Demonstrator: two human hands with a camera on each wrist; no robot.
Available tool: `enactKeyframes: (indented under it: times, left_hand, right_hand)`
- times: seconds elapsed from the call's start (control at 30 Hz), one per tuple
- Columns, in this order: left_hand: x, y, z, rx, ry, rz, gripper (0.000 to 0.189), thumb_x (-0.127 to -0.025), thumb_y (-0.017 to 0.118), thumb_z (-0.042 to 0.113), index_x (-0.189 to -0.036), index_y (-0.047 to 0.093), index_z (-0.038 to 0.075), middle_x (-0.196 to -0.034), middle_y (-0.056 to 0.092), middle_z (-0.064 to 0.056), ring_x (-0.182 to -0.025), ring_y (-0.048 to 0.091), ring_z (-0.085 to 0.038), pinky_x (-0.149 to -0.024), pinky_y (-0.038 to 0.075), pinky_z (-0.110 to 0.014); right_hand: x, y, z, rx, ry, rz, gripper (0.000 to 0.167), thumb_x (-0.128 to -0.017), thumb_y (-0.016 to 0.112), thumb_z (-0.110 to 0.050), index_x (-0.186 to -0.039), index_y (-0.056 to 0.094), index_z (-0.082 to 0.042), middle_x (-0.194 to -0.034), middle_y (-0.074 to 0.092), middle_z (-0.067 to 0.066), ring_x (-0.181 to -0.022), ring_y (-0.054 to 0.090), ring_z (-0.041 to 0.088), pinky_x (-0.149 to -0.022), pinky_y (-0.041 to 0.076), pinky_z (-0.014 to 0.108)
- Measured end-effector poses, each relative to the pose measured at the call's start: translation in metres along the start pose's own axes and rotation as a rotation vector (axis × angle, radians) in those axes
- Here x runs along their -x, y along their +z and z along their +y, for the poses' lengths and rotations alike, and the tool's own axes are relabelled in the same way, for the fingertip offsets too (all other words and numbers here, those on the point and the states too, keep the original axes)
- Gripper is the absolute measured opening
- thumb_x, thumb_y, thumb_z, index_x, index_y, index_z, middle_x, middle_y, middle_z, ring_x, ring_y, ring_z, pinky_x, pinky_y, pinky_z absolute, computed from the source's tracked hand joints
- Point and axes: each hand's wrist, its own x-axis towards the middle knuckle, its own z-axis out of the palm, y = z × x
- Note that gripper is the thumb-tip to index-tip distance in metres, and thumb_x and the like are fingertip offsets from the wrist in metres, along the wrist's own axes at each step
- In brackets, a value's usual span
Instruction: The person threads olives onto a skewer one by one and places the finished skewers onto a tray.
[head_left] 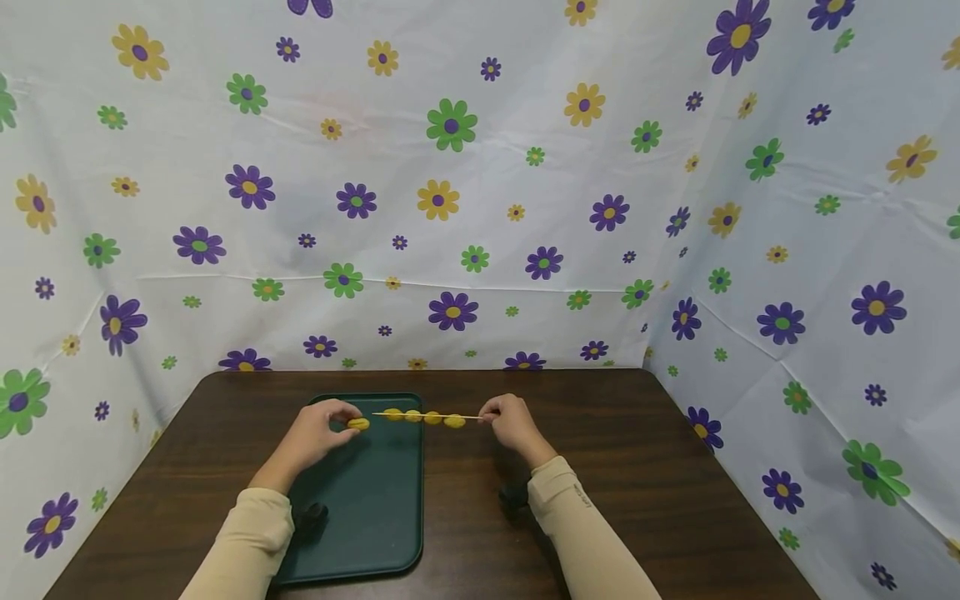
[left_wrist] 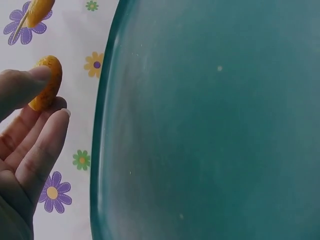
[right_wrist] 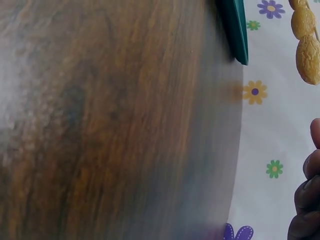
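Between thumb and fingers, my left hand (head_left: 318, 429) pinches one small yellow, oval piece of food (left_wrist: 51, 85). That piece is close to the pointed tip of a thin wooden skewer (head_left: 471, 416) but apart from it. Several similar yellow pieces (head_left: 432, 417) are threaded along the skewer. The right hand (head_left: 513, 423) pinches the skewer's other end and holds it roughly level. In the right wrist view, the yellow pieces (right_wrist: 307, 59) show at the upper right, with only the fingers' edge below them. Which food this is, I cannot tell.
A dark green tray (head_left: 367, 508) lies on the brown wooden table (head_left: 600, 483), below the left hand. Small crumbs dot its surface. White cloth (head_left: 480, 233) with printed flowers hangs behind the table and at both sides.
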Motion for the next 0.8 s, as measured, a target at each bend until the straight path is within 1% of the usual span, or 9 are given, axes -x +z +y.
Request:
enactKeyframes:
  times: [0.17, 0.27, 0.47, 0.53, 0.8]
  left_hand:
    - [0.001, 0.0, 0.0, 0.006, -0.007, -0.005, 0.017, -0.086, 0.081, 0.008, -0.102, 0.076, 0.011, -0.1, 0.072, -0.003, -0.093, 0.068, -0.025, -0.089, 0.054, -0.056]
    - [0.001, 0.0, 0.001, 0.011, -0.011, -0.001, 0.018, -0.085, 0.082, 0.009, -0.102, 0.076, 0.012, -0.099, 0.072, -0.002, -0.093, 0.068, -0.024, -0.088, 0.054, -0.056]
    - [0.002, 0.0, 0.004, 0.052, 0.018, 0.006, 0.017, -0.086, 0.082, 0.009, -0.102, 0.076, 0.012, -0.098, 0.072, 0.0, -0.092, 0.068, -0.023, -0.086, 0.055, -0.055]
    - [0.002, 0.0, 0.005, 0.059, 0.032, 0.005, 0.017, -0.086, 0.081, 0.009, -0.102, 0.076, 0.011, -0.099, 0.072, -0.001, -0.092, 0.068, -0.023, -0.085, 0.055, -0.055]
    - [0.001, 0.0, 0.005, 0.07, 0.037, -0.001, 0.018, -0.086, 0.081, 0.009, -0.103, 0.076, 0.011, -0.1, 0.072, -0.001, -0.093, 0.068, -0.024, -0.086, 0.054, -0.057]
  right_hand:
    - [-0.002, 0.004, -0.002, 0.01, -0.019, -0.004, 0.022, -0.096, 0.063, 0.003, -0.082, 0.075, -0.007, -0.087, 0.074, 0.008, -0.078, 0.061, 0.016, -0.071, 0.055, 0.035]
    - [-0.002, 0.006, -0.003, 0.01, -0.016, -0.008, 0.022, -0.096, 0.063, 0.004, -0.082, 0.075, -0.007, -0.087, 0.074, 0.008, -0.077, 0.06, 0.017, -0.07, 0.054, 0.035]
    - [-0.003, 0.01, -0.002, 0.028, -0.009, 0.008, 0.021, -0.095, 0.065, 0.003, -0.08, 0.076, -0.008, -0.082, 0.073, 0.001, -0.078, 0.063, 0.015, -0.07, 0.055, 0.034]
    - [-0.002, 0.011, -0.003, 0.034, -0.012, 0.014, 0.021, -0.094, 0.066, 0.003, -0.08, 0.076, -0.008, -0.082, 0.073, 0.001, -0.079, 0.064, 0.016, -0.07, 0.055, 0.034]
    - [-0.001, 0.009, -0.004, 0.036, -0.008, 0.002, 0.022, -0.095, 0.064, 0.005, -0.081, 0.075, -0.008, -0.083, 0.073, 0.002, -0.078, 0.064, 0.016, -0.069, 0.055, 0.034]
